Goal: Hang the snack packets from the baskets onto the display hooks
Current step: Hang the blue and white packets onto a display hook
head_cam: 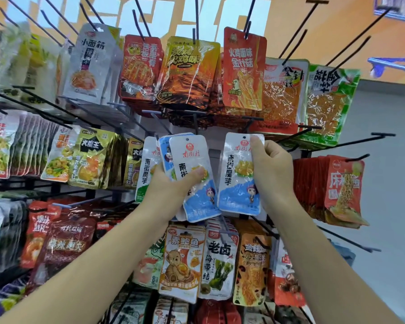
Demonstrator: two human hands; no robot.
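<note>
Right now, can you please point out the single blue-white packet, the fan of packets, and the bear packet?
single blue-white packet (236, 183): head view, middle of its front face.
fan of packets (191, 155): head view, upper front of the top packet.
bear packet (177, 265): head view, on the bear drawing.

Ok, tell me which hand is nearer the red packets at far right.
Right. The right hand sits just left of the red packets; the left hand is farther left.
</note>
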